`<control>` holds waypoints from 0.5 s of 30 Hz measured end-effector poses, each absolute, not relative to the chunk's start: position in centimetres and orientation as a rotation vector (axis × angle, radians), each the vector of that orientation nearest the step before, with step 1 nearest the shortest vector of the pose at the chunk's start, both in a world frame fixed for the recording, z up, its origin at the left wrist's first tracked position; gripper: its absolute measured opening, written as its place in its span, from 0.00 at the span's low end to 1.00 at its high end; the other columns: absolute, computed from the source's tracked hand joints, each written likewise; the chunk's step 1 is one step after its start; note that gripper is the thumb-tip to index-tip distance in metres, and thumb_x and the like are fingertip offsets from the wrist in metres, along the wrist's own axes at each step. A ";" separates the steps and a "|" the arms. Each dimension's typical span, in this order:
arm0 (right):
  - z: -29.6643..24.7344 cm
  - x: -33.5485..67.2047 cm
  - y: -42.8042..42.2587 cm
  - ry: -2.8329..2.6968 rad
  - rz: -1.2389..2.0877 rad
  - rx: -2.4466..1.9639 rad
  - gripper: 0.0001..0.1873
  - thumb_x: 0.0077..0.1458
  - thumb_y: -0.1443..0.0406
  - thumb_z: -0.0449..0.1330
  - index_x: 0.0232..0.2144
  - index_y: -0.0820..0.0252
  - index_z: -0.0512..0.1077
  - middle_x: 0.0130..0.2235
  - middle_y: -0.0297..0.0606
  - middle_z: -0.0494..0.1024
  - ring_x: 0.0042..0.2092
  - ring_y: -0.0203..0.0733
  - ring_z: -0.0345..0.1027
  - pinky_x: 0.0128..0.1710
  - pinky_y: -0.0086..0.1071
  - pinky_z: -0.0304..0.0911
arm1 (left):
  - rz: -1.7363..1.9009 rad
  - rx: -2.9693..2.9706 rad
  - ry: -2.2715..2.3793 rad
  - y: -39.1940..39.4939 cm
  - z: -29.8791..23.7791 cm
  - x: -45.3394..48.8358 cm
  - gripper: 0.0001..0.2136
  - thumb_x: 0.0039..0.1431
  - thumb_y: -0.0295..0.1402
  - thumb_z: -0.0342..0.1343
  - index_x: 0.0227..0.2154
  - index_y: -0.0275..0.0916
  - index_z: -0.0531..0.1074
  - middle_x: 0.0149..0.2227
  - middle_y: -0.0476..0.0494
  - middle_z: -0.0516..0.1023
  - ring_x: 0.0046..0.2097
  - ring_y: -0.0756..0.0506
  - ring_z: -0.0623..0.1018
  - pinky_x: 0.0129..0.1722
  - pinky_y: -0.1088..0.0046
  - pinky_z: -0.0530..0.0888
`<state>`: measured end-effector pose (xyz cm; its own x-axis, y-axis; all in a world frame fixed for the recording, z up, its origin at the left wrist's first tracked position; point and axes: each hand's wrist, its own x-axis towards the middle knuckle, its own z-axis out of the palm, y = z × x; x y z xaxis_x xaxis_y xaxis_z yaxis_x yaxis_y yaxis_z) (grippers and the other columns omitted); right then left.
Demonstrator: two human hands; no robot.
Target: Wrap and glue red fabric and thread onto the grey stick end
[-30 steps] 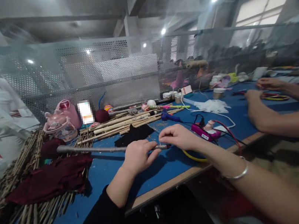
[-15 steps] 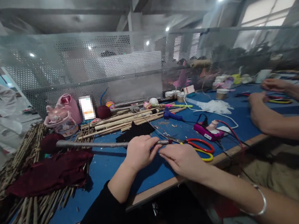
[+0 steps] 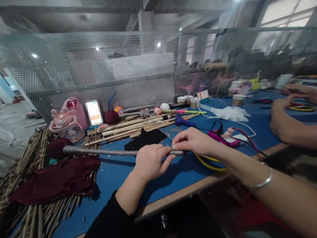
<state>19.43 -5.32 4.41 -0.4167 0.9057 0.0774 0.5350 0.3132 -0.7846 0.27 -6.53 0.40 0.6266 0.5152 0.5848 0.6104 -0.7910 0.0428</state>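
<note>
A long stick wrapped in grey (image 3: 106,151) lies slantwise over the blue table, with a dark red ball (image 3: 58,148) at its far left end. My left hand (image 3: 152,160) is closed around the stick near its right end. Just above that end, my right hand (image 3: 193,141) pinches with thumb and fingertips, touching the stick; whatever is in the pinch is too small to make out. Beneath my right forearm lie scissors with a yellow handle (image 3: 207,164), partly covered. A scrap of black cloth (image 3: 143,138) lies behind the stick.
Dark red cloth (image 3: 57,180) rests on bundled twigs (image 3: 33,237) at the left. Behind are pale wooden sticks (image 3: 130,127), a pink basket (image 3: 66,128) and a blue glue gun (image 3: 183,121). A purple device (image 3: 224,139) with cords sits rightward. A co-worker's hands (image 3: 282,112) work at the far right.
My right hand has moved up from below the stick's end to above it, now covering part of the scissors. My left hand keeps its grip, and the view has shifted slightly.
</note>
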 end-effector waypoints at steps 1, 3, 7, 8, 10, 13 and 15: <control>4.0 19.5 -4.9 -2.002 1.063 -1.264 0.11 0.44 0.60 0.61 0.24 0.64 0.73 0.20 0.32 0.70 0.23 0.33 0.61 0.24 0.26 0.55 | -0.907 -2.678 -0.928 -6.5 0.4 0.3 0.15 0.60 0.42 0.42 0.39 0.43 0.71 0.29 0.48 0.74 0.32 0.48 0.72 0.29 0.72 0.63; 2.8 19.5 -4.2 -1.887 1.167 -1.252 0.12 0.41 0.59 0.62 0.23 0.65 0.72 0.19 0.31 0.69 0.22 0.31 0.58 0.23 0.26 0.54 | -0.945 -2.639 -0.918 -6.5 0.3 0.3 0.15 0.60 0.42 0.42 0.39 0.42 0.71 0.29 0.47 0.74 0.32 0.47 0.72 0.29 0.71 0.62; -0.2 18.9 -5.4 -1.902 0.991 -1.249 0.12 0.44 0.60 0.60 0.23 0.65 0.73 0.20 0.31 0.70 0.24 0.33 0.60 0.26 0.27 0.55 | -0.987 -2.578 -0.927 -6.1 0.1 0.4 0.15 0.60 0.40 0.42 0.41 0.42 0.70 0.31 0.46 0.74 0.33 0.47 0.72 0.29 0.70 0.62; -0.8 18.7 -6.3 -1.950 0.882 -1.253 0.11 0.46 0.60 0.59 0.23 0.65 0.73 0.21 0.32 0.71 0.25 0.34 0.62 0.27 0.28 0.56 | -0.981 -2.576 -0.936 -6.0 0.0 0.4 0.15 0.60 0.40 0.42 0.42 0.42 0.70 0.31 0.46 0.74 0.33 0.47 0.72 0.30 0.70 0.62; -1.7 18.4 -8.2 -2.040 0.563 -1.252 0.12 0.52 0.61 0.55 0.25 0.63 0.75 0.24 0.34 0.74 0.27 0.37 0.65 0.29 0.29 0.57 | -0.958 -2.582 -0.963 -5.8 -0.2 0.6 0.14 0.61 0.40 0.42 0.41 0.42 0.70 0.31 0.47 0.74 0.33 0.47 0.71 0.29 0.70 0.61; -1.3 18.5 -10.4 -2.171 0.065 -1.152 0.12 0.56 0.64 0.51 0.30 0.61 0.75 0.29 0.38 0.76 0.31 0.38 0.67 0.32 0.29 0.58 | -0.907 -2.604 -0.988 -5.6 -0.4 0.7 0.14 0.61 0.40 0.42 0.40 0.42 0.70 0.31 0.47 0.73 0.33 0.47 0.71 0.29 0.70 0.61; 0.1 18.9 -10.7 -2.253 -0.117 -1.080 0.12 0.56 0.65 0.51 0.31 0.61 0.74 0.29 0.39 0.76 0.31 0.38 0.67 0.32 0.29 0.57 | -0.868 -2.621 -0.990 -5.7 -0.3 0.8 0.15 0.61 0.40 0.41 0.39 0.42 0.70 0.30 0.47 0.73 0.33 0.47 0.71 0.29 0.70 0.61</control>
<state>18.89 -10.69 0.08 -0.4657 0.6729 0.5748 0.7289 0.6599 -0.1821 0.84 -5.68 -0.32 0.6011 0.5357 0.5931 0.6583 -0.7527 0.0126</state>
